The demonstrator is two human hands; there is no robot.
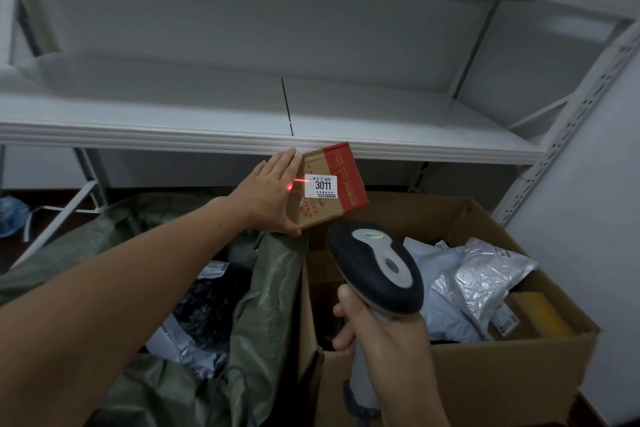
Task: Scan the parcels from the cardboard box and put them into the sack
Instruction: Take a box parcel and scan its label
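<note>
A: While the left hand (273,194) holds the small carton (332,184), fingers flat along its left side and thumb under the near corner, where does the task stand?

B: Mid-scan. The right hand (377,333) is wrapped round the scanner (377,267) grip, with the head aimed at the carton's white label (321,186). The red beam (294,184) lands at the label's left edge and partly on the hand. I'd judge the code isn't fully covered yet.

A: Carton position?

B: It's in the air, label toward the camera. It's above the seam between the green sack (270,288) on the left and the cardboard box (485,378) on the right.

A: Done versus left?

B: The sack is open and already holds a black bag (207,305) and a pale mailer (180,343). The box has a silver pouch (485,277), grey mailers (440,291) and a yellowish carton (533,315) left. So it's partway, with several to go.

A: Room to move?

B: It's tight on the far side, where the carton's top corner sits close under the white shelf (207,135) lip. The sack mouth gapes wide, left of and below the carton. Its right rim sags against the box's left wall. A short drop to the left looks free. Watch that box wall edge.
</note>
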